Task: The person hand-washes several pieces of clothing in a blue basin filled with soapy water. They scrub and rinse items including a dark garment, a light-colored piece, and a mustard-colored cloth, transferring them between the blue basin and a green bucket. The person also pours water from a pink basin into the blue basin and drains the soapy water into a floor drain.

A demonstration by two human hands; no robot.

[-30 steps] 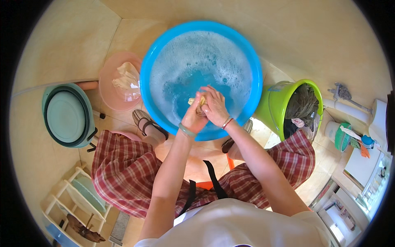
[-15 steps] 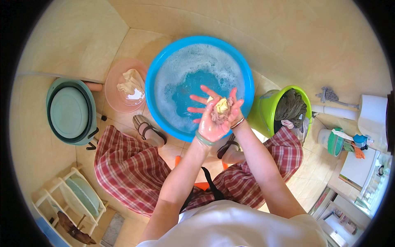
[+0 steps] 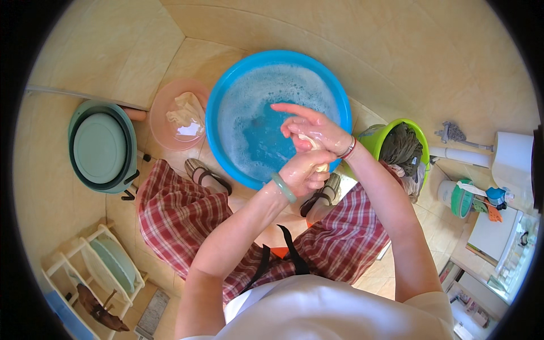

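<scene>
A small wet cream cloth [image 3: 306,140] is bunched between my two hands over the near right rim of a blue basin [image 3: 214,141]. My left hand [image 3: 304,173], with a pale green bangle at the wrist, is closed round one end. My right hand [image 3: 318,133], just above it, is curled on the other end with its index finger stretched out. Most of the cloth is hidden by the fingers. Foamy water [image 3: 249,93] fills the basin, with a bluer patch in the middle.
Left of the basin, a pink basin [image 3: 161,133] holds pale cloth [image 3: 186,110]. A green bucket [image 3: 426,141] with dark clothes stands at the right. Folding basins [image 3: 99,152] lean at the left wall; a white rack [image 3: 85,241] is below. My sandalled feet flank the basin's near side.
My hands were palm up with fingers spread and a pinkish and yellow wad on them. Now they have turned over and closed on the cloth, slightly lower and to the right.
</scene>
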